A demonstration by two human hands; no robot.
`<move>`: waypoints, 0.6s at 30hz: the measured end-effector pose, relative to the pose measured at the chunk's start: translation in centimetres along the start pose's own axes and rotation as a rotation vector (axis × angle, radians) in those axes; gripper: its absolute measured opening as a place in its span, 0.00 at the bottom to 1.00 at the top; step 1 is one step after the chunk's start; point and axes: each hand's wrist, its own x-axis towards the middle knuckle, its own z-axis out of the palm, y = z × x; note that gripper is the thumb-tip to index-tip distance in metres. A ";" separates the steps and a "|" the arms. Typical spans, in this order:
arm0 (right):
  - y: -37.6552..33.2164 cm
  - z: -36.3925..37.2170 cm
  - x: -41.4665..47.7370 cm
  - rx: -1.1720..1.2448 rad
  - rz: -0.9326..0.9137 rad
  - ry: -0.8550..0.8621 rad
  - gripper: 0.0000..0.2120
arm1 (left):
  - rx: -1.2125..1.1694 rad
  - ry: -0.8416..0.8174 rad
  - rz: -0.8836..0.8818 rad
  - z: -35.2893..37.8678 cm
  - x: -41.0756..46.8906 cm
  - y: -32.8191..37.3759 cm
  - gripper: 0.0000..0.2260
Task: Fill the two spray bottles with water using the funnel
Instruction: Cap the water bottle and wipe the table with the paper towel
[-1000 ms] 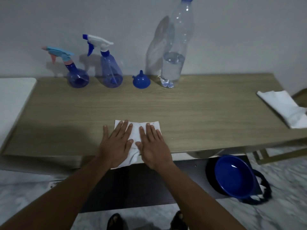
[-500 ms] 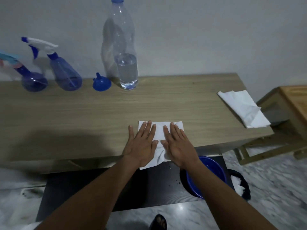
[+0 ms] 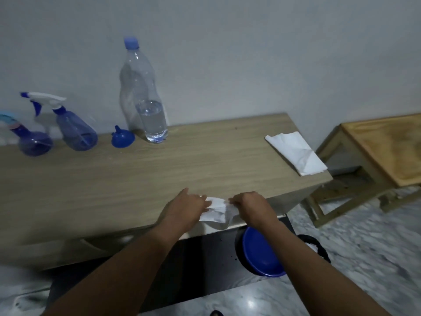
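Two blue spray bottles stand at the back left of the wooden table (image 3: 159, 174): one with a white trigger head (image 3: 75, 131) and, at the frame's left edge, a rounder one with a light-blue head (image 3: 32, 142). A blue funnel (image 3: 122, 138) rests mouth-down beside them. Right of it stands a tall clear water bottle (image 3: 145, 103), capped, about a third full. At the table's front edge my left hand (image 3: 184, 207) and my right hand (image 3: 250, 205) both pinch a white tissue (image 3: 216, 213) that is crumpled between them.
A second white tissue (image 3: 296, 153) lies on the table's right end. A blue basin (image 3: 259, 252) sits on a dark low shelf below the front edge. A lower wooden stool or side table (image 3: 385, 147) stands to the right on the marble floor.
My hands lay flat on the spread tissue before; now their fingers are closed on it and it is bunched up and lifted at the table's edge. The view has shifted right.
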 end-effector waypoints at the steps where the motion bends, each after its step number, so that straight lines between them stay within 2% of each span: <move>1: -0.2 -0.7 -0.5 0.031 0.007 0.018 0.15 | -0.102 0.005 -0.016 -0.9 -0.2 -0.1 0.13; 4: -0.5 -2.9 -2.2 0.167 0.086 0.080 0.11 | -0.521 0.057 -0.091 -3.4 -0.8 -0.3 0.10; 6: -0.5 -4.5 -3.4 0.228 0.124 0.116 0.10 | -0.671 0.091 -0.084 -5.3 -0.8 -0.1 0.08; 11: -1.0 -7.5 -7.2 0.368 0.279 0.199 0.08 | -0.713 0.129 0.051 -9.2 -0.3 1.9 0.06; 18: 2.1 -7.2 -15.0 0.461 0.555 0.294 0.08 | -0.720 0.015 0.267 -10.5 1.6 9.5 0.05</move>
